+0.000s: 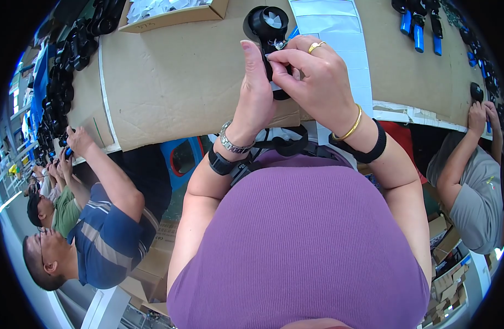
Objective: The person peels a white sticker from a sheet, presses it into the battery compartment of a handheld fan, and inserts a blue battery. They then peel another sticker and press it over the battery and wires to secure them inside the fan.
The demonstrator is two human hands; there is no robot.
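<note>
My left hand (255, 88) and my right hand (312, 77) both grip one black handheld device (267, 24) above the cardboard-covered table (175, 82). The device has a round head with a white fan wheel inside, pointing away from me. My left thumb stands upright along the handle. My right fingers pinch the handle's middle, covering it. A ring and a gold bangle are on my right hand, a metal watch on my left wrist.
A cardboard box (175, 13) of white parts sits at the far left. White sheets (331, 27) lie beyond my hands. Blue-handled tools (419, 24) lie at far right, black devices (60, 82) in rows at left. Co-workers sit left (106, 219) and right (474, 186).
</note>
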